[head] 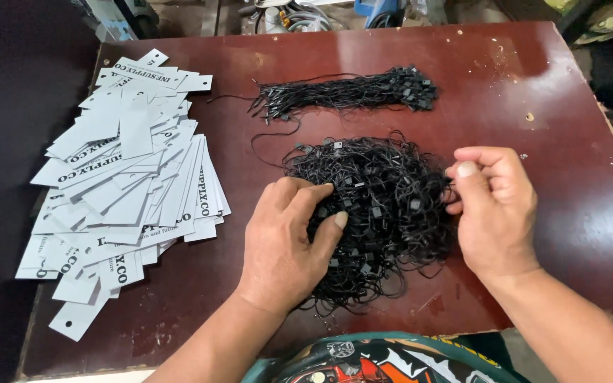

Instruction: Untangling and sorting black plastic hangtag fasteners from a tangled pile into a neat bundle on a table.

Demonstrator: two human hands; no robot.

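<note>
A loose heap of black cords (381,206) with small plastic locks lies between the two hands, near the front edge of the dark red bench (562,106). The left hand (285,241) rests curled on the heap's left side, fingers sunk in the tangle. The right hand (494,206) pinches strands at its right edge, thumb against fingers. Farther back, a tidy bundle of cords (349,92) runs left to right. Stiff pale card tags (125,184) fan out at left.
</note>
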